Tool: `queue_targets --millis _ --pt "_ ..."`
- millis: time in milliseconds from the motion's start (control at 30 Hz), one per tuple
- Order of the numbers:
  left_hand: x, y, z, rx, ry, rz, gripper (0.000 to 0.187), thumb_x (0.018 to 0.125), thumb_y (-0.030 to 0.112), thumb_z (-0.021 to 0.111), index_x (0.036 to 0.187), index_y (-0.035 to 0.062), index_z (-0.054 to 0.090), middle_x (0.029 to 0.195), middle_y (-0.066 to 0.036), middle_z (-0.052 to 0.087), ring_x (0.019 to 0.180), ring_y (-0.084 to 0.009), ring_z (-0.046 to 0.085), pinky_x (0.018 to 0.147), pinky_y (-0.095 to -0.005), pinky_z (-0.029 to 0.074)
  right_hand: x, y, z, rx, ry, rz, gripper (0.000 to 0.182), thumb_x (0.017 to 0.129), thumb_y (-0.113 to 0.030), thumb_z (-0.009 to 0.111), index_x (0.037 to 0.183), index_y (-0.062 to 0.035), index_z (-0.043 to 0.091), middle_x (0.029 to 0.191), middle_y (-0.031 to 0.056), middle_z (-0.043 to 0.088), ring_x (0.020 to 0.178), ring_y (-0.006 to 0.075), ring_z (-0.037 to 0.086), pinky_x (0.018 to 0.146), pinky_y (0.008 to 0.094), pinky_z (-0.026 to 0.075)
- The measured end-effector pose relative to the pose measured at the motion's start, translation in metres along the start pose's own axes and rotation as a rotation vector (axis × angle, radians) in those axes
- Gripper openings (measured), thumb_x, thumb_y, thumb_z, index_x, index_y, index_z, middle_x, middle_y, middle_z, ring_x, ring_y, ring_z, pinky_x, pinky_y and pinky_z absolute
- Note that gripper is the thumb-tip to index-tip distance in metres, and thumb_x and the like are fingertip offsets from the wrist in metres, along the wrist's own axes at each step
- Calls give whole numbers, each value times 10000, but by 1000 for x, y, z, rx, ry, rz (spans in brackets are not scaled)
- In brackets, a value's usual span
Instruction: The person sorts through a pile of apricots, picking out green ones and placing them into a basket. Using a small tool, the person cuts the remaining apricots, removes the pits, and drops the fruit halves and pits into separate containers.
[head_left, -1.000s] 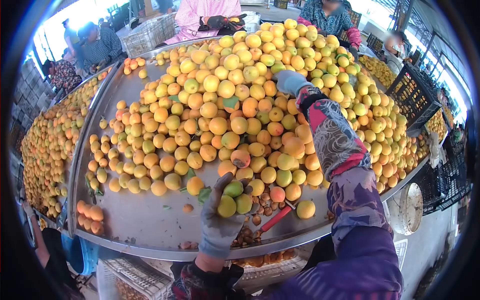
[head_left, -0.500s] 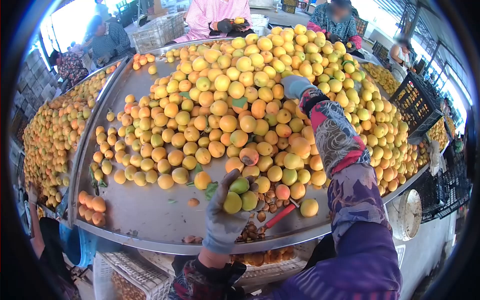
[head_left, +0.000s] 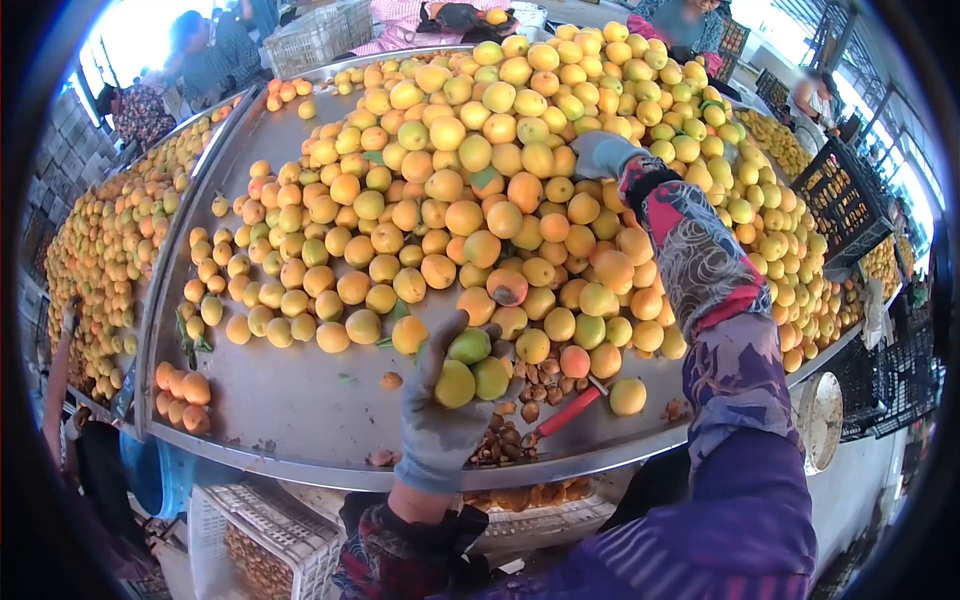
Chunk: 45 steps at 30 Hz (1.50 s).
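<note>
over a tray (head_left: 300, 395) heaped with apricots (head_left: 504, 219), left hand (head_left: 435, 428) clasps green fruit (head_left: 455, 384); right hand (head_left: 605, 155), fingers unclear.

The fruit (head_left: 465, 218) mid-frame is yellow to orange, the worktop (head_left: 300, 400) silver-grey. At lower centre, three fruits (head_left: 455, 384) are yellow-green, the left glove (head_left: 442, 425) grey, the tool handle (head_left: 570, 412) red. At right, the purple-and-pink sleeve (head_left: 718, 260) bears pale swirls.

Smooth fruit (head_left: 454, 384) & mtl tabletop (head_left: 290, 400)
</note>
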<state>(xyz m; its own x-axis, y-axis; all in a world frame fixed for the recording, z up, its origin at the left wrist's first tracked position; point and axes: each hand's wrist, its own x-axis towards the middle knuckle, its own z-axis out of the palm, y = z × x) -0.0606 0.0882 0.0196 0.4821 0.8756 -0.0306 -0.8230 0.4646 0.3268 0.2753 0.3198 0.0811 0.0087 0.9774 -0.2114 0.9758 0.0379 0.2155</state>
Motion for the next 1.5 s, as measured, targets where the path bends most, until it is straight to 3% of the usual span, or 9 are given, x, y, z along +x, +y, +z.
queue_targets --millis 133,300,533,600,700,900,1100,1333,1500 --pt "6 1 -5 -77 -32 -45 503 967 392 450 1376 101 418 1284 -203 505 1184 -331 516 929 -564 454 -26 -55 -2 351 42 -240 454 794 -444 595 991 -41 669 959 187 675 889 341 645 772 416 498" --pt "9 5 -10 -62 -14 4 491 956 347 492 1364 86 413 1250 -154 538 1132 -295 545 869 -519 506 -49 -142 -11 158 190 -127 560 841 -569 480 1051 -71 626 946 162 681 888 333 653 767 437 509" --pt "6 17 -10 -8 172 47 495 952 396 496 1355 118 428 1194 -104 574 1117 -279 553 872 -507 493 -126 -185 -23 617 168 -251 465 818 -504 564 990 -72 586 1003 130 648 920 330 629 752 438 498" --pt "6 19 -4 0 137 23 499 943 406 513 1347 124 435 1195 -93 574 1115 -273 554 878 -500 490 -147 -187 -9 645 310 -562 440 809 -457 616 977 -55 558 1081 137 611 970 331 605 765 440 484" --pt "5 20 -9 -19 100 -81 513 920 425 549 1327 128 451 1194 -76 575 1117 -262 553 893 -492 481 -170 -190 0 610 422 -635 457 793 -423 672 1029 -44 575 1261 132 526 991 327 573 815 386 470" --pt "3 13 -14 24 144 -184 538 889 472 564 1284 115 490 1212 -98 557 1126 -286 538 911 -520 462 -183 -185 0 927 141 -728 526 804 -408 684 1179 -60 564 1270 89 531 1013 291 601 860 394 476" --pt "5 17 -11 46 113 -44 601 886 533 529 1294 94 482 1231 -154 539 1130 -322 528 932 -575 442 -91 -123 -21 470 356 -78 500 818 -335 679 1245 -121 532 1005 104 667 925 279 641 777 397 509" --pt "4 32 -12 -109 62 34 502 936 415 503 1259 30 501 1096 -148 609 1086 -307 574 915 -489 483 -15 -146 3 191 370 -99 551 804 -353 679 1273 -121 508 938 125 672 843 268 653 727 387 516" --pt "0 61 1 23 198 261 506 943 463 464 1230 49 512 1165 -150 569 1017 -282 574 901 -508 452 -35 -136 -15 1102 124 -64 588 781 -376 724 1230 -50 529 833 75 654 607 143 611 544 276 506"
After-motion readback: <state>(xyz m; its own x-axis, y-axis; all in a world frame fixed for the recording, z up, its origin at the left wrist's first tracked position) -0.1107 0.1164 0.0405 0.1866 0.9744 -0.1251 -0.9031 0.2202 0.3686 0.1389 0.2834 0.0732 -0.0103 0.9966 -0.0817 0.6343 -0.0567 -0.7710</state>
